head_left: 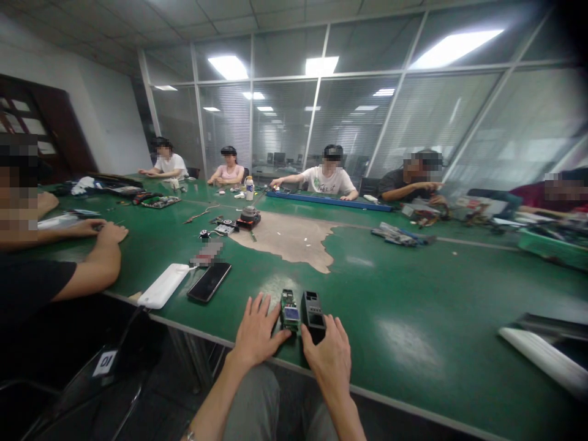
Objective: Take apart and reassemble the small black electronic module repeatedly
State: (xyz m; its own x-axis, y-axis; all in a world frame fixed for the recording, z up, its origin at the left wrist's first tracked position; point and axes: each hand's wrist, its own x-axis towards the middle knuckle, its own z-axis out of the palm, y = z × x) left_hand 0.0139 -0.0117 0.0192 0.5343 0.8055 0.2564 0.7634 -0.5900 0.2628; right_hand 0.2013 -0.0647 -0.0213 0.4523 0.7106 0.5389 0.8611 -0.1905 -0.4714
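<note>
The board (290, 313) and the case (313, 309) lie side by side near the close edge of the green table (413, 288), a narrow gap between them, both with their long sides running away from the person. The board is green and carries a small bluish screen (291, 314); the case is black, with openings in its upper face.

The left hand (258, 327) is palm down with fingers spread, index finger and thumb just beside the board; whether they touch it I cannot tell. The right hand (331, 349) has thumb and fingers closed about the near end of the case, one on each side; how firmly does not show.

The board looks light and stiff but fragile: best taken by its long edges, clear of the screen and parts. The case seems light, rigid plastic, perhaps a little slippery; its long sides offer the surest hold, away from the openings.

Farther out, to the left, lie a dark phone (209, 282) and a white slab (164, 286). Beyond are a bottle (249, 188) and a long blue bar (328, 201), with co-workers seated around the far side.
</note>
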